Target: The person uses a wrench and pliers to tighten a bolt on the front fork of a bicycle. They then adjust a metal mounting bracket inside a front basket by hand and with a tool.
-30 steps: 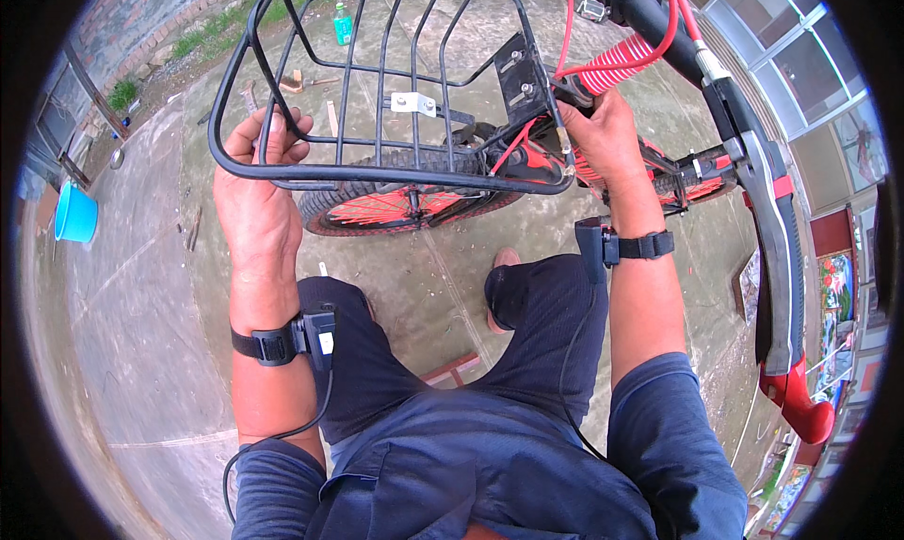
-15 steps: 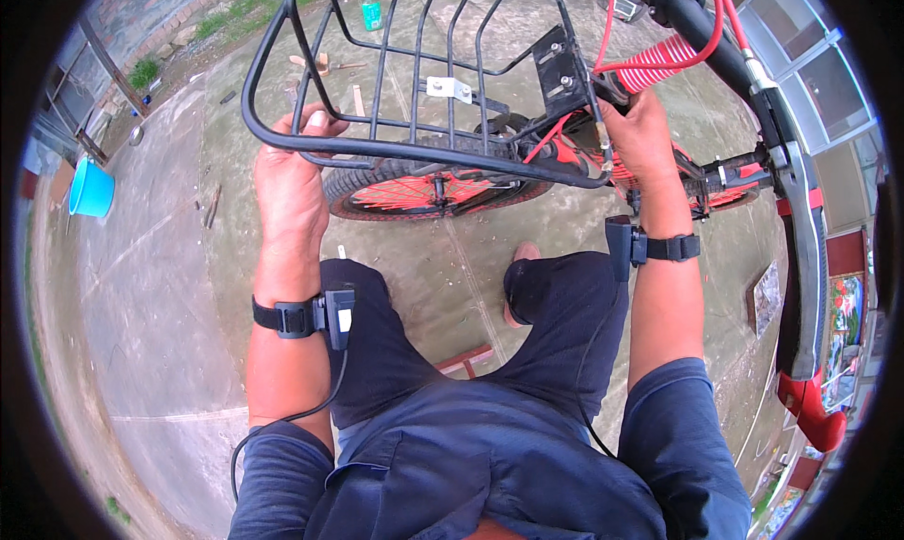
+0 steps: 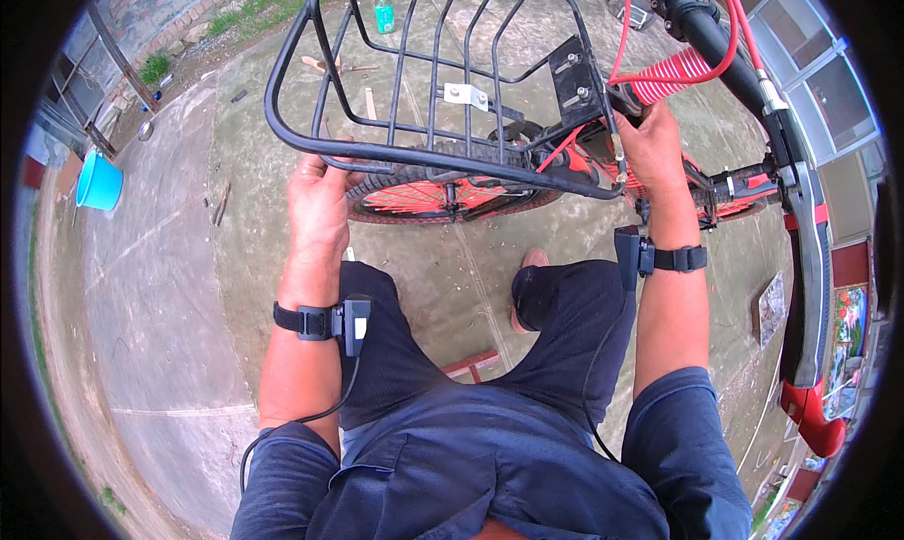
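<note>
A black wire bicycle basket [image 3: 433, 152] is tilted in front of me above the bicycle's wheel [image 3: 450, 197], which has red spokes. My left hand [image 3: 318, 206] is closed on the basket's near bottom rim by its left corner; some fingertips are hidden behind the bars. At the other end, my right hand [image 3: 654, 149] is curled beside the basket's black mounting plate [image 3: 576, 80], thumb against the edge and the other fingers out of sight. A white bracket [image 3: 466, 96] is bolted to the wires. Just above my right hand sits a red and white ribbed sleeve [image 3: 670, 74].
The handlebar [image 3: 692, 17] with red cables and a grey lever [image 3: 802, 286] rise at the right. On the concrete ground are a green bottle [image 3: 384, 15], a blue bucket [image 3: 99, 182] and wooden-handled tools [image 3: 330, 65]. A window wall [image 3: 800, 46] stands at far right.
My left hand has slid rightward and slightly down along the basket's rim. The basket, bicycle and surroundings sit a little farther right and lower in view; my right hand stays at the mounting end.
</note>
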A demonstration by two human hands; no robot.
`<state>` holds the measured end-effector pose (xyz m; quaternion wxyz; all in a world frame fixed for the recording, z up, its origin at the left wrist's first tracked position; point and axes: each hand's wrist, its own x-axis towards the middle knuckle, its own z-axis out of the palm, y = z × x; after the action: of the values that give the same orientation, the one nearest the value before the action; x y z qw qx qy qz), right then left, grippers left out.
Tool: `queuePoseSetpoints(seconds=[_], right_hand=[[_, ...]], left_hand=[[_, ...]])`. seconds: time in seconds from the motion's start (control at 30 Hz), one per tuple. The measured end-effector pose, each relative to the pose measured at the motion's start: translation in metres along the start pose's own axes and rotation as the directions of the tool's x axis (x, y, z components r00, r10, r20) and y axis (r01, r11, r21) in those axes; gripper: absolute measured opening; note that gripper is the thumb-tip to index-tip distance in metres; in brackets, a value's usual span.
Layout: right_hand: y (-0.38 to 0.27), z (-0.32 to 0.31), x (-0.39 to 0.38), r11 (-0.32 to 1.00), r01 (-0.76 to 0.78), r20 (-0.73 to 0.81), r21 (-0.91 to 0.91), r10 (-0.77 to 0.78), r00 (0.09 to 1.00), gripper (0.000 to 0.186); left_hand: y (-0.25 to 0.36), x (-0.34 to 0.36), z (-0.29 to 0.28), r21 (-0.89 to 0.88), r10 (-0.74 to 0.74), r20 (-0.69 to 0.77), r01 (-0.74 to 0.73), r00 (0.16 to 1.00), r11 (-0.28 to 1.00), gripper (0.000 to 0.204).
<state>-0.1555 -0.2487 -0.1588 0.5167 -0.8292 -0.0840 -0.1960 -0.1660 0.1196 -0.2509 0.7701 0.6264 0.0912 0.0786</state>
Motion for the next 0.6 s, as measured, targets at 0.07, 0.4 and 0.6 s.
queuePoseSetpoints(seconds=[0.07,0.4,0.6], right_hand=[[-0.001,0.000,0.000,0.999,0.026,-0.008,-0.034,-0.026,1.000,0.025],[0.009,-0.004,0.006,0.988,0.092,0.031,-0.125,-0.089,0.996,0.041],[0.000,-0.003,0.003,0.996,-0.035,0.037,-0.084,0.038,0.999,0.053]], left_hand=[[-0.002,-0.003,0.000,-0.010,-0.016,-0.021,0.015,1.000,1.000,0.024],[-0.021,0.010,0.000,0.485,0.178,0.142,-0.225,0.974,0.845,0.034],[-0.004,0.019,0.006,0.748,0.201,0.346,-0.398,0.917,0.530,0.052]])
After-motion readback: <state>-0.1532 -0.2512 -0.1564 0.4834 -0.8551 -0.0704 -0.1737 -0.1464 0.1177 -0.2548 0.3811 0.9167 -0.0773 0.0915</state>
